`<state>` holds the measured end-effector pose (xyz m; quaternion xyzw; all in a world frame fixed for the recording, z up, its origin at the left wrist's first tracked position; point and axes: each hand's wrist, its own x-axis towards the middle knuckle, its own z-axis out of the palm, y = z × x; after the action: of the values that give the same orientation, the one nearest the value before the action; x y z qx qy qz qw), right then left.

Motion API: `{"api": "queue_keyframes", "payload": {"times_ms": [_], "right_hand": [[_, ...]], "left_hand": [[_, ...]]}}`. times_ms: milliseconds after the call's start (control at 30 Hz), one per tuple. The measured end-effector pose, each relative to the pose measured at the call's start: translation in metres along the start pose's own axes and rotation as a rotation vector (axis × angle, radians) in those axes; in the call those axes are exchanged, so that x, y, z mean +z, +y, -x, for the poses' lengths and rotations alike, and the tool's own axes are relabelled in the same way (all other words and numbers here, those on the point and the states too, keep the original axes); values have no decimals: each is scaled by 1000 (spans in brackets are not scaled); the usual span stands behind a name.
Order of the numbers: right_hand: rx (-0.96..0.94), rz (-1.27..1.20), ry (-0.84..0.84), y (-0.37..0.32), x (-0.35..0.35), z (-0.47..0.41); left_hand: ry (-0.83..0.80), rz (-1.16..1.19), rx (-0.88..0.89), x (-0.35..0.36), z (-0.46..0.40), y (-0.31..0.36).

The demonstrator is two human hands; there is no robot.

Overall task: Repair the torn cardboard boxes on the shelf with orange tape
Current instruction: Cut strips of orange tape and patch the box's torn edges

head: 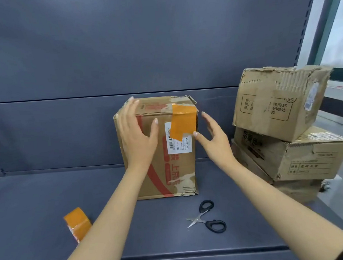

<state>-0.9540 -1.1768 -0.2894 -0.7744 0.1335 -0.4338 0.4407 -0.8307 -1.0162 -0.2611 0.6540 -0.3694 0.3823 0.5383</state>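
A worn cardboard box [181, 167] with red print stands upright on the dark shelf [39, 200]. A strip of orange tape [183, 122] runs over its top right front edge and partly covers a white label [178, 145]. My left hand [136, 132] lies flat on the box's upper left front, fingers straight. My right hand [214, 139] hovers at the box's right edge, fingers spread, the thumb tip near the tape's lower corner. The roll of orange tape [76, 223] lies on the shelf at the lower left, partly behind my left forearm.
Black-handled scissors [208, 216] lie open on the shelf in front of the box. Three torn cardboard boxes [280, 102] are stacked at the right end of the shelf. The shelf's back panel rises behind, and a window frame is at the far right.
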Motion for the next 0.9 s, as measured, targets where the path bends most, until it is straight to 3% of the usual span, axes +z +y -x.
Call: {"api": "queue_keyframes", "payload": {"times_ms": [100,167,267,400,600,900], "right_hand": [[159,15,36,29,13,38],[323,41,24,50,20,60],[517,77,-134,80,27,84],[490,63,-257,101,34,92],[425,152,-172,99,36,88],[288,38,-180,42,19,106]], "left_hand": [[77,81,-284,-9,45,-15],[34,100,-482,-13,74,-29],[-106,175,-771,-15,107,-52],[-221,256,-977,-11,130,-72],[-254,121,-996,-17,138,-81],[8,205,-914,-55,131,-38]]}}
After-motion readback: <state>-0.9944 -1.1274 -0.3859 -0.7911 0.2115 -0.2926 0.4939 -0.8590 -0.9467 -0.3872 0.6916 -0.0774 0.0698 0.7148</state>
